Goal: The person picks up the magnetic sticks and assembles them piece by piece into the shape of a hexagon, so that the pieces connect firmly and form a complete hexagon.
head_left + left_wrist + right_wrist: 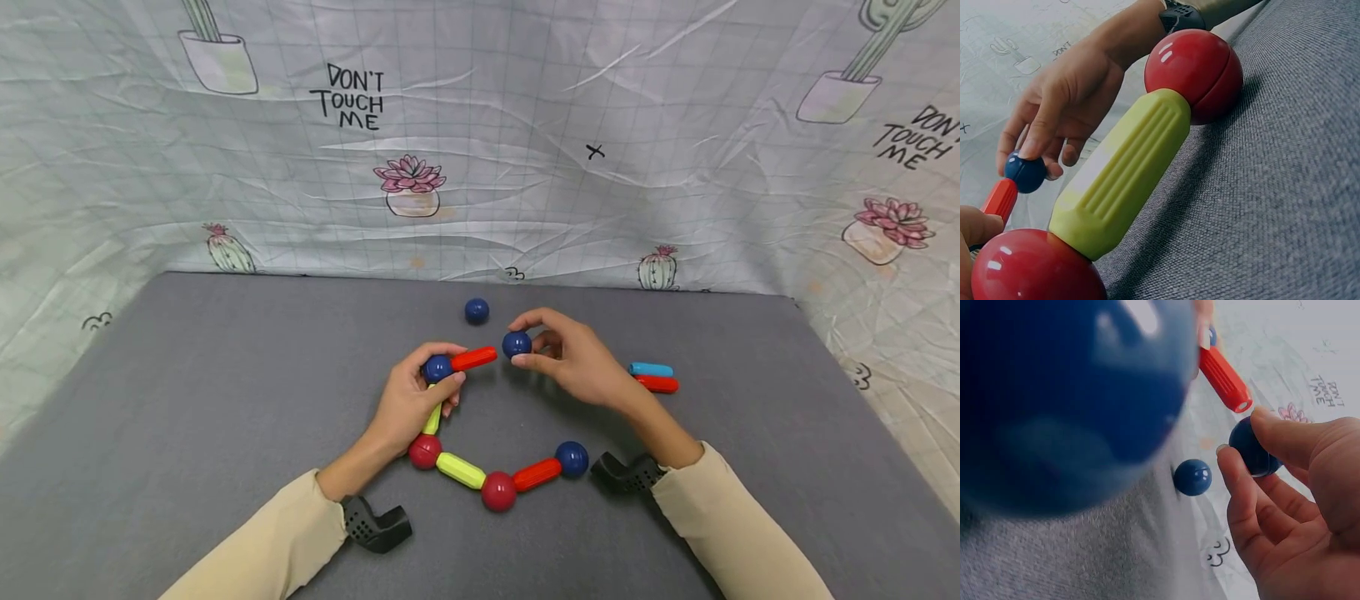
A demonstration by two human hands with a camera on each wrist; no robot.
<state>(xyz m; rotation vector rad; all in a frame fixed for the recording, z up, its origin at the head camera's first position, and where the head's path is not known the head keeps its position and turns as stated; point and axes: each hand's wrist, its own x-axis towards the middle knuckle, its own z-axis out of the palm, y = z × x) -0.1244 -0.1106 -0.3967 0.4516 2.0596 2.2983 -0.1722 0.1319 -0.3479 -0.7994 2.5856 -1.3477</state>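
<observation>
My left hand (405,404) grips a blue ball (437,368) with a red rod (474,358) sticking out of it to the right. A yellow-green rod (432,419) runs down from that ball to a red ball (425,452). From there the chain continues through a second yellow-green rod (461,471), another red ball (498,492) and a red rod (537,475) to a blue ball (572,459). Between thumb and fingers, my right hand (581,360) pinches a separate blue ball (517,344). In the right wrist view a gap shows between it and the red rod's tip (1242,405).
A loose blue ball (477,311) lies behind the hands on the grey tabletop (262,358). Right of my right hand lie a light-blue rod (651,369) and a red rod (657,384), side by side. A printed cloth (510,183) hangs at the back.
</observation>
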